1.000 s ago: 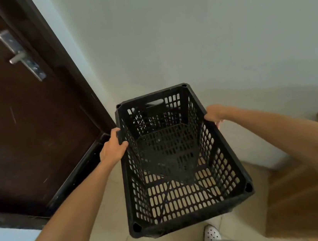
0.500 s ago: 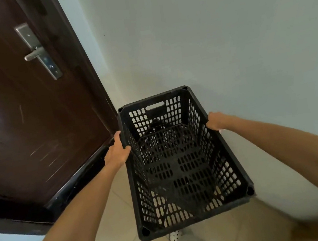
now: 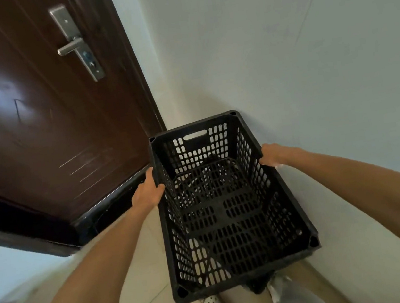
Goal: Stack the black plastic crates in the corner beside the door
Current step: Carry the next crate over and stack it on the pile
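While you stood at the corner, your left hand [image 3: 147,194] and right hand [image 3: 272,155] gripped the long rims of the black crate [image 3: 226,203], fingers curled closed over each edge. Crate sat held above pale floor tiles [image 3: 138,273], far end close to the white wall [image 3: 282,51]. Dark brown door [image 3: 35,109] with its metal handle [image 3: 73,44] was just left.

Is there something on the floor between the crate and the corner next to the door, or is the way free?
Nothing visible blocks it. The crate, held by the left hand and right hand, hangs close to the corner by the door. The crate hides the floor right under it; dark shapes show through its mesh but cannot be identified.
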A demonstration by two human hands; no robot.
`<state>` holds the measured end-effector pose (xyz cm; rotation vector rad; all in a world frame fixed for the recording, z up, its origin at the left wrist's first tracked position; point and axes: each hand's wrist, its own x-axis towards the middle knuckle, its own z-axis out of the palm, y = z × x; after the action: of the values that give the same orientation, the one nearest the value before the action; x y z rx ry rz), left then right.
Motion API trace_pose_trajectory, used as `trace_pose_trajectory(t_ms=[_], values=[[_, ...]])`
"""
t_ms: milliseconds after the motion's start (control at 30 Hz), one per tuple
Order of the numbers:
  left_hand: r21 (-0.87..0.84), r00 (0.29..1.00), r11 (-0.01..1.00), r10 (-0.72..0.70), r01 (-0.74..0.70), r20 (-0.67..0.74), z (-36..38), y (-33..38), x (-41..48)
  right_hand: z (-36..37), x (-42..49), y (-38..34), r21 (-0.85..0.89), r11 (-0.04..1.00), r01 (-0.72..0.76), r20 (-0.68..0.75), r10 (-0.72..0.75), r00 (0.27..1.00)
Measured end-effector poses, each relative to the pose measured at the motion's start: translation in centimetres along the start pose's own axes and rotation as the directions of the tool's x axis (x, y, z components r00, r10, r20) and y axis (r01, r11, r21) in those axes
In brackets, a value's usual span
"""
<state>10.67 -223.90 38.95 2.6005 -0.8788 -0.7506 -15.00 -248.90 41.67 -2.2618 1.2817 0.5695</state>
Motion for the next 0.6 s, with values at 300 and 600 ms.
trace_pose_trajectory(t_ms=[300, 600], values=[[-0.279, 0.973, 0.944, -0.21, 0.176, -0.096, 4.5, 3.0, -3.2, -4.0, 6.3, -0.1, -0.11, 0.971, 0.211, 0.05, -0.206, 0.977], [-0.404, 0.929, 0.887, -0.319, 0.223, -0.189, 7.7, 4.3, -6.4, -4.1, 9.2, -0.2, -0.271, 0.893, 0.361, 0.077, -0.353, 0.932]])
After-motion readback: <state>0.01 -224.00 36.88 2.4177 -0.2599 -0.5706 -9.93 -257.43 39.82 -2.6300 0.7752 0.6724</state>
